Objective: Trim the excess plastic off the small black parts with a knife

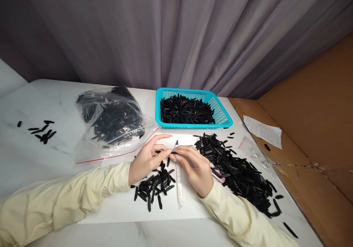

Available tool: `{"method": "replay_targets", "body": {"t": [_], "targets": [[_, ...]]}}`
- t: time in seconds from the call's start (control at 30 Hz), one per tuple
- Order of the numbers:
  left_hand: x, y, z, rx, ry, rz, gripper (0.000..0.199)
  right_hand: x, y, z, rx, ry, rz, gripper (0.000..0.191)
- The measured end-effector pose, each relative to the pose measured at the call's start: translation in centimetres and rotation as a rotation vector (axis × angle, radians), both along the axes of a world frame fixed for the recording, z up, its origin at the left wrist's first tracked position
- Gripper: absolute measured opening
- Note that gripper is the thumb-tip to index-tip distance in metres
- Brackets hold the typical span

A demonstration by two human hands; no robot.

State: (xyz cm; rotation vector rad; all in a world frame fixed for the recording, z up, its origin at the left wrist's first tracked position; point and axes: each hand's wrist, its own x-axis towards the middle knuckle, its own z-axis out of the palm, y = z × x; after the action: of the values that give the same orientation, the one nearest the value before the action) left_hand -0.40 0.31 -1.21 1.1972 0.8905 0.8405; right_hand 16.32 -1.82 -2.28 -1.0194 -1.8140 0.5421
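So the small black piece (pixel 174 153) is up between the fingertips, over the white sheet (pixel 110 214), pretty much mid-scene. Looks like its long axis goes roughly left to right, across the gap between the hands, so neither one's really nearer. Left hand (pixel 146 162) has it pinched from the left, one finger sticking out above; right hand (pixel 197 168) pinches from the right, fingers curled. Can't tell exactly where each grip ends, the fingertips cover too much.

Right below them there's a slim knife (pixel 179 188), near-to-far, so crosswise to the piece, blade tip at the far end. A small heap (pixel 154 184) sits just left of it, with a strip of sheet showing on the near side. Big pile (pixel 239 173) crowds the right forearm, pink tool (pixel 220 179) poking out. Far side: blue basket (pixel 193 125) closes things off, clear bag (pixel 110 118) to its left.
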Motion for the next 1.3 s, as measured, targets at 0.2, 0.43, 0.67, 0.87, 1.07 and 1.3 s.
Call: {"method": "replay_targets", "body": {"t": [0.2,0.43,0.67,0.87,1.07,1.3], "targets": [[-0.1,-0.1,0.2,0.028,0.04,0.015,0.046,0.0,0.0,0.2,-0.009,0.037,0.019,0.019],[0.1,0.0,0.3,0.061,0.107,0.014,0.044,-0.3,-0.1,0.1,0.004,0.019,-0.037,0.013],[0.0,0.1,0.9,-0.063,-0.009,-0.024,0.039,0.7,1.8,2.1,0.253,-0.126,-0.145,0.015],[-0.3,0.2,1.5,-0.105,-0.071,-0.013,0.042,1.5,6.7,5.9,0.321,-0.311,-0.244,0.012],[-0.1,0.3,0.7,-0.142,-0.101,0.015,0.04,-2.0,2.5,5.3,0.09,-0.46,0.204,0.005],[-0.3,0.2,0.5,-0.12,-0.043,0.005,0.034,-3.2,0.9,2.9,-0.08,-0.3,0.278,0.01]]}}
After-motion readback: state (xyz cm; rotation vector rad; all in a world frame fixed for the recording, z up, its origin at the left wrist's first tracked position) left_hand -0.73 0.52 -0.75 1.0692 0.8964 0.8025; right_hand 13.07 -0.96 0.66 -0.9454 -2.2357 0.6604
